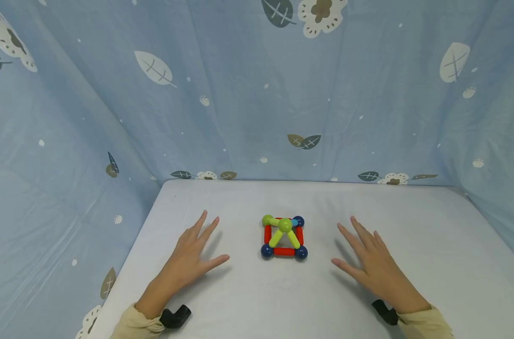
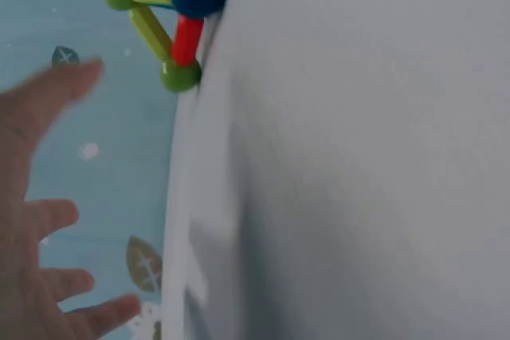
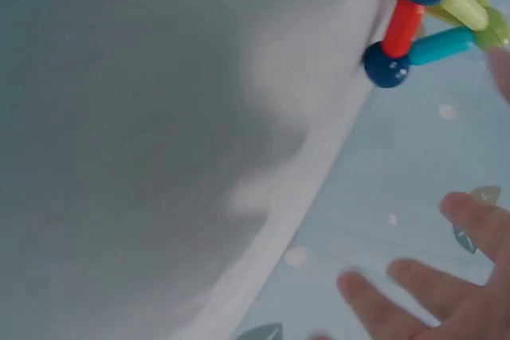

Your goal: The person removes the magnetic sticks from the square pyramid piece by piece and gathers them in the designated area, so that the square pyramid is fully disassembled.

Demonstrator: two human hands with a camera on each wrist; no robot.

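Note:
A pyramid of toy rods and balls stands on the white table, between the two hands and touched by neither. Red rods and balls, one green and the others dark blue, form its square base. Yellow-green rods and a light blue one rise to a green ball at the top. To its left, the left hand hovers with fingers spread and holds nothing. The right hand is on the other side, its fingers also apart and nothing in it. Both wrist views show the pyramid near an upper corner, beyond the fingers.
The white tabletop lies under both hands. A blue cloth printed with leaves and flowers hangs behind the table and along its sides. Each wrist wears a black strap mount, below a beige sleeve.

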